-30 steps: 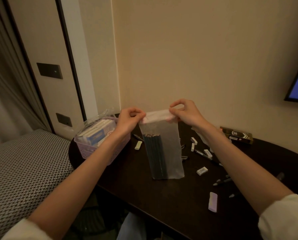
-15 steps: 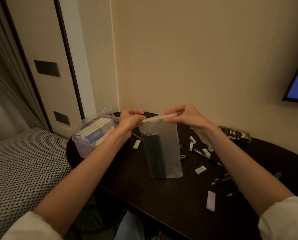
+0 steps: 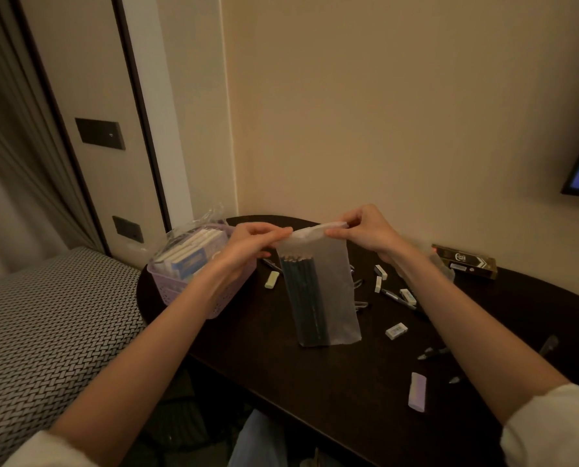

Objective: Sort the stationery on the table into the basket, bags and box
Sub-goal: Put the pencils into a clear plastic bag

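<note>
Frosted translucent plastic bag [image 3: 331, 298]: upright on the dark wooden tabletop [image 3: 315, 375], near its middle, bottom edge resting on the surface. Top edge pinched at both corners: left hand [image 3: 247, 244] with thumb and forefinger closed on the left corner, right hand [image 3: 365, 230] with thumb and fingertips closed on the right corner, remaining fingers curled. Top strip folded over between the two pinches.

Contents: bundle of dark green pencils [image 3: 303, 298], standing on end against the bag's left side, tips uppermost.

Left of the bag, at the tabletop's left edge: lilac perforated plastic basket [image 3: 176, 291], holding blue-and-white boxes [image 3: 190, 261] in crinkled clear wrap; partly hidden behind the left wrist.

Between basket and bag: one pale yellow-green eraser [image 3: 271, 279], lying flat.

Right of the bag, scattered and apart from one another: small white erasers [image 3: 396, 331], several; dark pens [image 3: 397, 298] among them, further pens toward the right edge, dim and hard to count.

Near the front edge, right of centre: pale lilac eraser block [image 3: 417, 392], lying flat, well apart from the bag.

At the back edge by the wall, beyond the right forearm: black and gold rectangular box [image 3: 463, 261], lying flat.
</note>
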`<state>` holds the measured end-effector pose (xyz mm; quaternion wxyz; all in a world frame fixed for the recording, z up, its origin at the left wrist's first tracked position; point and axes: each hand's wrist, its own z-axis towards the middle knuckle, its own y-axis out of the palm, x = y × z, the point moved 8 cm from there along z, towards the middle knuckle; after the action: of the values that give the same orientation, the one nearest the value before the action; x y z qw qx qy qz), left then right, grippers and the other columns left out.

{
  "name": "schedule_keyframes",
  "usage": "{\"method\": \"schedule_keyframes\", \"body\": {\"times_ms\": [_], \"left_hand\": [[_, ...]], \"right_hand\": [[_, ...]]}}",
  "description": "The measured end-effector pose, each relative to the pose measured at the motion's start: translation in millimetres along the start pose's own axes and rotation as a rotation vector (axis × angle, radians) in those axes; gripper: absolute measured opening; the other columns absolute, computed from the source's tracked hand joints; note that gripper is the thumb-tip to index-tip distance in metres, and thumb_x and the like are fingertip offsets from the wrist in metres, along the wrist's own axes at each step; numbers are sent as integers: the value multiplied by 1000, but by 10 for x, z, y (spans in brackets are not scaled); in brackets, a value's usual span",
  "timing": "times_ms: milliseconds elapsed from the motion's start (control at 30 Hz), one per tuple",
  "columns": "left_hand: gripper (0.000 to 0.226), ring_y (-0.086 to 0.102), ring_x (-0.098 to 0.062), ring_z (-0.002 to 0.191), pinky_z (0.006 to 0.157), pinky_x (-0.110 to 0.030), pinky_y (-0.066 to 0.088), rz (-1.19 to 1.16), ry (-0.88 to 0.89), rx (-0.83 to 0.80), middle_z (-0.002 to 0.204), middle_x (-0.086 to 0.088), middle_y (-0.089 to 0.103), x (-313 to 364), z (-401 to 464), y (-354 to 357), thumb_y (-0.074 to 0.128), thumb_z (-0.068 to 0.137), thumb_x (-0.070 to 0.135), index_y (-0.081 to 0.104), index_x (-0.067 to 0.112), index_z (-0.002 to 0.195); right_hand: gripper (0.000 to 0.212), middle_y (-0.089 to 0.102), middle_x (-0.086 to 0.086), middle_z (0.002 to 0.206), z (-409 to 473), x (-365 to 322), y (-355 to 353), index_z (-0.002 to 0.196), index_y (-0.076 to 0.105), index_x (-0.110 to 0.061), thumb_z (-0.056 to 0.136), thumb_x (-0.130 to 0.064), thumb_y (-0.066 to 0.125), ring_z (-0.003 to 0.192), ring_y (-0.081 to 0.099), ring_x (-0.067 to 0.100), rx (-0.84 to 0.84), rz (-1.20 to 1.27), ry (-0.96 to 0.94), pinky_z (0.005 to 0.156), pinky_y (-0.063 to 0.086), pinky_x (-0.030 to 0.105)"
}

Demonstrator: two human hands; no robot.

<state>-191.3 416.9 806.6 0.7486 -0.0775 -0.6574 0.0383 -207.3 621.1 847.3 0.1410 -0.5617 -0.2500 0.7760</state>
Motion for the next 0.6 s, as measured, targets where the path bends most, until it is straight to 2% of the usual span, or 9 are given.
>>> {"method": "schedule_keyframes", "body": {"times_ms": [67,167,267,300,367,433,500,600], "left_hand": [[20,60,-10,95,76,-23,47,69,36,-14,101,2,68,-23,-13,27,73,82,26,71,18,101],[20,64,-11,96,76,-21,50,53,67,-15,101,0,69,-56,-2,36,72,84,20,70,15,103],[19,68,-14,96,73,-20,53,29,75,33,100,-4,71,-92,36,23,69,87,15,69,10,105],[19,68,-14,94,71,-19,54,32,75,52,100,-4,71,-101,42,31,67,87,15,68,9,106],[19,69,-11,90,70,-18,55,39,81,85,99,-4,72,-121,47,50,66,89,15,67,8,106],[17,70,-11,90,72,-20,57,26,88,126,99,-4,72,-149,49,59,65,89,14,67,8,105],[12,70,-10,89,72,-20,57,-4,88,177,97,-2,72,-183,42,55,65,89,12,67,12,101],[10,69,-9,90,74,-22,56,-17,77,209,97,0,72,-219,62,68,65,89,13,67,16,99]], "right_hand": [[16,68,0,93,5,3,19,97,72,-7,85,-17,69,85,58,3,-5,14,-20,67,42,15],[22,69,6,103,32,42,41,100,71,-2,86,-19,67,96,59,10,-19,35,-6,75,44,18],[36,68,15,104,64,127,97,103,64,11,91,-23,62,102,62,22,-38,66,52,87,52,34],[37,68,18,104,69,159,114,104,64,11,92,-24,60,102,63,27,-37,77,68,90,52,40],[34,68,21,103,72,219,151,103,65,7,93,-25,59,100,65,31,-38,119,87,90,52,46],[30,69,17,104,67,283,182,105,66,-1,92,-27,61,100,66,28,-32,197,103,89,54,44],[31,69,9,108,35,318,219,111,65,-8,88,-29,66,101,66,21,-29,249,116,87,55,38],[28,69,4,108,11,332,296,111,64,-15,85,-26,68,100,66,14,-53,224,103,86,55,31]]}}
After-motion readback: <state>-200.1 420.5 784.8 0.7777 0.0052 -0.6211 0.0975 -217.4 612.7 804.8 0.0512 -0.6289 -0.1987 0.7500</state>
